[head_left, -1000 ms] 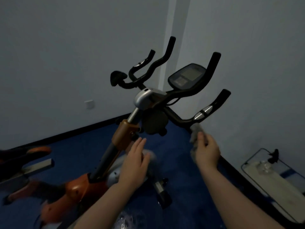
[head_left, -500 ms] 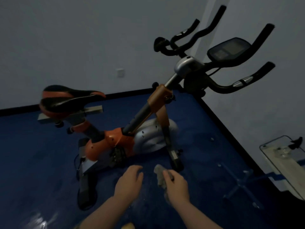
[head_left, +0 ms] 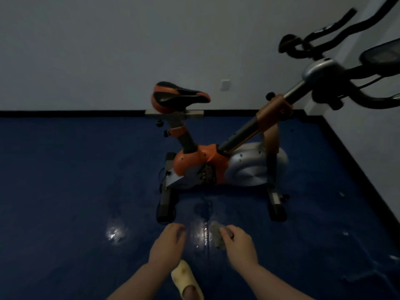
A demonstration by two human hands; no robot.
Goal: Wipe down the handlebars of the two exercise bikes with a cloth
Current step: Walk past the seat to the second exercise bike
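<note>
I see my right hand (head_left: pixel 238 241) closed around a small grey cloth (head_left: pixel 217 236), crumpled and bunched, its end poking out past my fingers low over the blue floor (head_left: pixel 75 191). My left hand (head_left: pixel 167 243) hangs beside it, fingers loosely curled, holding nothing. The orange and silver exercise bike (head_left: pixel 216 165) stands ahead, its black handlebars (head_left: pixel 324 43) up at the right, well apart from the cloth.
</note>
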